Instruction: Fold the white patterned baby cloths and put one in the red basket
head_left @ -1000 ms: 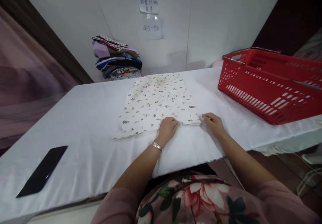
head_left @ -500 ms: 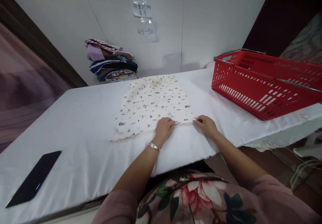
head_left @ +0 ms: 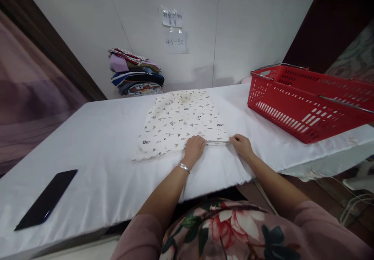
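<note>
A white cloth with small printed figures (head_left: 182, 119) lies spread on the white-covered table (head_left: 111, 135), its layers showing along the near edge. My left hand (head_left: 194, 148), with a silver bracelet at the wrist, pinches that near edge right of its middle. At the near right corner, my right hand (head_left: 241, 146) grips the cloth between thumb and fingers. The edge between my hands is straight and slightly raised, with more than one layer visible.
A red plastic basket (head_left: 298, 112) with metal handles stands on the right of the table. Folded clothes (head_left: 137, 75) are stacked by the wall at the back left. A flat black object (head_left: 46, 198) lies at the near left. Paper signs (head_left: 177, 42) hang on the wall.
The whole view has shifted slightly. Both hands keep their hold on the cloth's near edge, where the layers between them now look a little more parted.
</note>
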`<state>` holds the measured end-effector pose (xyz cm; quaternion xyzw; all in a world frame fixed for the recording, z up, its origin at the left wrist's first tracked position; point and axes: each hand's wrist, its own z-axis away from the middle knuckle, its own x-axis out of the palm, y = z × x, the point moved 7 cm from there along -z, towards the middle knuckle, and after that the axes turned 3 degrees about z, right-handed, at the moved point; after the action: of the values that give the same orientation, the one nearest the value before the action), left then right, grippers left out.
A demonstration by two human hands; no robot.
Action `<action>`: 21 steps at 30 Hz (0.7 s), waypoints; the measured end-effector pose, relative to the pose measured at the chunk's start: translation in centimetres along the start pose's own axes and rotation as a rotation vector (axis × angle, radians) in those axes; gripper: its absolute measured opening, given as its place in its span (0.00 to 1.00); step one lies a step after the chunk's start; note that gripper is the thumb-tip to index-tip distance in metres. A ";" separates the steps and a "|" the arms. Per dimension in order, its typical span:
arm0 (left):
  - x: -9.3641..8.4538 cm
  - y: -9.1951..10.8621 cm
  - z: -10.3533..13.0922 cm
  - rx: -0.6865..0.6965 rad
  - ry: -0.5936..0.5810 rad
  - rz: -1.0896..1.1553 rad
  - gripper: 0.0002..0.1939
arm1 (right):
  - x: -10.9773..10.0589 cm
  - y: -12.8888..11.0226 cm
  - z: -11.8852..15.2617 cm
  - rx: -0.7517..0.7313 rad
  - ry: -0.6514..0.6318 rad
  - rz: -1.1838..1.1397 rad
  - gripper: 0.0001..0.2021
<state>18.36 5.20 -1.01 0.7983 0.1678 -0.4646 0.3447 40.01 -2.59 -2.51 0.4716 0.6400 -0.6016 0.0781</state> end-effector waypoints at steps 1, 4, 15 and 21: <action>0.1 0.0 0.0 0.000 -0.005 -0.013 0.14 | 0.1 -0.1 0.0 -0.015 -0.007 0.061 0.13; 0.2 0.0 -0.1 -0.005 -0.005 -0.010 0.12 | 0.3 -0.1 0.2 -0.034 -0.014 0.223 0.11; 0.3 -0.2 0.2 0.003 0.024 0.025 0.12 | 2.1 -6.8 1.7 -0.685 -0.096 0.223 0.06; 0.4 0.1 0.5 0.048 0.007 0.053 0.14 | 3.7 -6.7 1.3 -0.695 -0.143 0.258 0.09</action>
<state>18.34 4.78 -1.47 0.8120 0.1364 -0.4565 0.3370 32.76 -0.65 -0.67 0.4503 0.7343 -0.3651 0.3532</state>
